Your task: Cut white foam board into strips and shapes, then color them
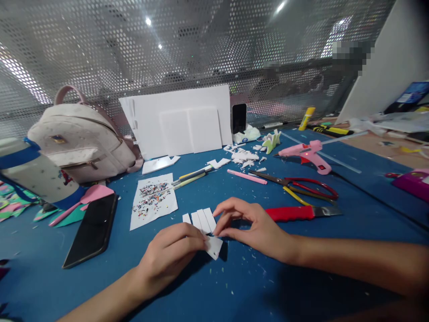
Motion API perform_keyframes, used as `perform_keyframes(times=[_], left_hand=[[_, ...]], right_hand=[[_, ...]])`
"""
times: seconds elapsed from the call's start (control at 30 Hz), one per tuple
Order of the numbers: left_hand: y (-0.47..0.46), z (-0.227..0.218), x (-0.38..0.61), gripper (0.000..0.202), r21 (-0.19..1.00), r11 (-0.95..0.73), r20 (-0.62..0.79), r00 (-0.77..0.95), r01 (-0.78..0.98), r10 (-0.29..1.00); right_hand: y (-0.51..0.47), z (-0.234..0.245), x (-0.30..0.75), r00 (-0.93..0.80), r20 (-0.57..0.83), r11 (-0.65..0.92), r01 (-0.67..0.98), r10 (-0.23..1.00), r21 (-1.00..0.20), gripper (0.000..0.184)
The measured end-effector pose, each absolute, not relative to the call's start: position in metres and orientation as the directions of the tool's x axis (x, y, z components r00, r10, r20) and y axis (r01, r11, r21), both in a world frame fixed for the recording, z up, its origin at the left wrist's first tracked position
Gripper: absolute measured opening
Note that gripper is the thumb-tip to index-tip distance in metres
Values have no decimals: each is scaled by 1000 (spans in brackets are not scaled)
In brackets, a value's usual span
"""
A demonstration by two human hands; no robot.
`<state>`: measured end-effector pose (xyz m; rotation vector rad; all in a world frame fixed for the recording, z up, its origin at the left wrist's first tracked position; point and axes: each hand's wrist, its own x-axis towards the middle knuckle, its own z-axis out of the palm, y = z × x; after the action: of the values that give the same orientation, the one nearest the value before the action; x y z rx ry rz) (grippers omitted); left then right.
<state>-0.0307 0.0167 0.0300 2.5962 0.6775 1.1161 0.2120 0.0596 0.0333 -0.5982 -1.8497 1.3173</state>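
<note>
Perforated metal [208, 58] backs your table [83, 286]. Toward its near edge, your left hand [172, 248] pinches a white piece [214, 247] beside the strips [203, 220]; your right hand [256, 227] curls narrowly, its hold unclear. Light, level pressure should spare the corners.

Blue tabletop [241, 293] here, white paper [171, 205] lying on it; black phone [91, 231] just left of the paper; white strips [203, 220] near its right; pink glue gun [315, 155] well right.

Craft workspace: blue tabletop [241, 286] bearing pink plastic glue gun [311, 154], red-handled metal scissors [291, 181], white irregular scraps [246, 156]; perforated grey metal partition [201, 53] behind.
</note>
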Motion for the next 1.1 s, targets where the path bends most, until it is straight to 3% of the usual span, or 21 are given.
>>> perform_keyframes(times=[0.2, 0.43, 0.7, 0.83, 1.1], left_hand=[[16, 31, -30, 23, 396, -866, 612, 615, 306, 497], [16, 32, -29, 21, 401, -865, 628, 598, 301, 499], [16, 27, -32, 25, 408, -866, 623, 605, 290, 496], [17, 28, -32, 26, 403, -866, 621, 607, 295, 496], [17, 27, -33, 24, 401, -863, 617, 606, 307, 502]], right_hand=[[61, 32, 213, -553, 243, 290, -2, 797, -957, 29], [63, 37, 212, -520, 279, 328, 2, 807, -945, 23], [61, 35, 211, -551, 232, 224, -83, 801, -971, 19], [61, 36, 212, -554, 259, 269, -65, 791, -961, 13], [62, 36, 212, -534, 265, 295, -31, 803, -955, 29]])
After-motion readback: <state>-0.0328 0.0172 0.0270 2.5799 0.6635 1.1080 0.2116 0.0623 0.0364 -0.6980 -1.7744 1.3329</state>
